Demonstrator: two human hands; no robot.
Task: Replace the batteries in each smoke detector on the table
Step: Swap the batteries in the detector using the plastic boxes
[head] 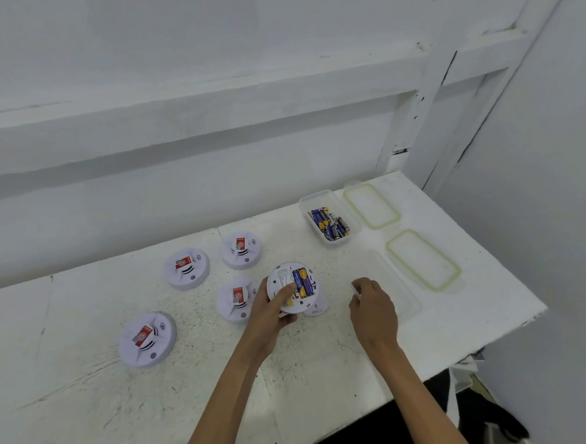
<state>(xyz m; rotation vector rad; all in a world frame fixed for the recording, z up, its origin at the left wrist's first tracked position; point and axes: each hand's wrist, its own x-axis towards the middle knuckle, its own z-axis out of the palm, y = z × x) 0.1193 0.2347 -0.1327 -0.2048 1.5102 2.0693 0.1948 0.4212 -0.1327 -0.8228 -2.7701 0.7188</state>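
A: Far left first?
B: Round white plastic smoke detectors face up on the scuffed white table (91,423): front-left detector (147,340), back-left detector (186,268), middle detector (238,299), back-middle detector (241,249). Each has a red label, print too small to read.
A: Left hand?
B: The left hand (273,312) comes up from the bottom edge, fingers curled round the rim of a fifth white detector (281,281), thumb across its back. It's lifted, back towards the camera, just right of the middle detector. Two blue-and-yellow cylindrical batteries (302,283) sit in its bay. Grey text beside them, unreadable.
A: Beneath it?
B: A white rounded part (319,307), mostly hidden.
A: Right hand?
B: The right hand (372,306) is knuckles up, fingers bent, pinching a small white piece (355,289); can't identify it.
A: Further right?
B: A faint empty clear tub (400,284), edges hard to see. Behind it, a clear rectangular plastic tub (312,197) of loose blue-and-yellow batteries (331,223), brand blurred. Then two clear lids with green seals: far lid (372,206), near lid (423,259).
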